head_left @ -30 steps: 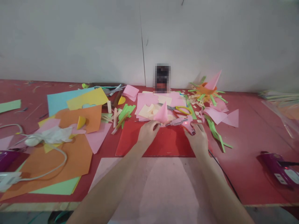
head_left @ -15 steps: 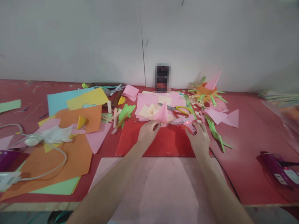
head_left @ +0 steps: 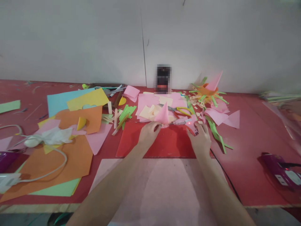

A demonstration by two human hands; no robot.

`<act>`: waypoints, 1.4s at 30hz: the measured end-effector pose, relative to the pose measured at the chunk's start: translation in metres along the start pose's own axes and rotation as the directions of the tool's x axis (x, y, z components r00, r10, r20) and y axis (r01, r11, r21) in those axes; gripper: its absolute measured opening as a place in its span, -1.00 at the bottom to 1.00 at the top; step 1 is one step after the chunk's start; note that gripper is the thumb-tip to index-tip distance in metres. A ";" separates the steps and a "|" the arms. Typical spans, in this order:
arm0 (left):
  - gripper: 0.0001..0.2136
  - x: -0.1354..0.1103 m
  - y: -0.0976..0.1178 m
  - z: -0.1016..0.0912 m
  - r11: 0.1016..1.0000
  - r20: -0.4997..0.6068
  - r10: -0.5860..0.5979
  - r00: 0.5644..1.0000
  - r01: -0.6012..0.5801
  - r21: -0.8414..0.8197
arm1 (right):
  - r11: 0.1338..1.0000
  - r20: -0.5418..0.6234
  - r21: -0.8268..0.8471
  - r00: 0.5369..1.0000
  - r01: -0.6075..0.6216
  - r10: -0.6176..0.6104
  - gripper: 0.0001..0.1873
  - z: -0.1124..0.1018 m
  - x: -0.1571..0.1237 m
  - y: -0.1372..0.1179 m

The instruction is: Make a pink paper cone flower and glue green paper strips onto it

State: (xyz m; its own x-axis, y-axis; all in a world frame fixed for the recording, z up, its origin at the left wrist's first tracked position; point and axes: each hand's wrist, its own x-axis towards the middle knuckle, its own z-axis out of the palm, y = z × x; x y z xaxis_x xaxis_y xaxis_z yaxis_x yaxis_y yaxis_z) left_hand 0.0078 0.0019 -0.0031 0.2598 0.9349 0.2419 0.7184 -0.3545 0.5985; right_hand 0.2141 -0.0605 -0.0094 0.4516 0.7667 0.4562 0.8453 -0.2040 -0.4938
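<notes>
My left hand (head_left: 150, 133) pinches the lower edge of a pink paper cone (head_left: 162, 115) that points up. In my right hand (head_left: 200, 135) is a hot glue gun (head_left: 190, 123) with a small red light; its nozzle points left toward the cone's base. Whether the nozzle touches the paper is too small to tell. Both hands are over the far part of a red board (head_left: 162, 142). Just behind the cone lie yellow-handled scissors (head_left: 183, 110) on pink and cream paper pieces (head_left: 149, 102).
A paper piece with an orange ring, green strips and a pink cone (head_left: 209, 91) stands back right. Coloured sheets (head_left: 72, 157) and a white cable (head_left: 63, 157) cover the left. A black cord (head_left: 225, 172) runs from my right hand. A purple power strip (head_left: 279, 171) lies far right.
Hardly anything differs. Both hands, the cone and the glue gun keep almost the same places; the view has shifted very slightly.
</notes>
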 end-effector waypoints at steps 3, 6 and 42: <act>-0.86 0.000 0.000 0.000 1.000 0.005 0.002 1.000 -0.002 -0.001 | 1.000 0.006 0.008 1.000 0.002 -0.002 -0.66 0.001 0.001 0.001; -0.86 0.000 0.000 0.000 1.000 0.004 0.013 1.000 -0.013 -0.002 | 1.000 0.007 0.017 1.000 0.015 -0.016 -0.67 0.002 0.001 0.002; -0.78 -0.008 0.011 -0.003 0.904 0.166 0.289 0.943 -0.326 0.277 | 0.990 -0.103 0.018 0.984 -0.143 0.144 -0.56 0.000 0.012 0.027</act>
State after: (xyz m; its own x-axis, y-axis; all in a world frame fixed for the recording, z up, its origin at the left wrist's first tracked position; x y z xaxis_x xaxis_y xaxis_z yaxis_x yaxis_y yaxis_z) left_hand 0.0121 -0.0096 0.0039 0.5599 0.7818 0.2745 0.7433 -0.6203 0.2506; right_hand 0.2424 -0.0565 -0.0167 0.5957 0.6627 0.4539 0.7668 -0.3009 -0.5670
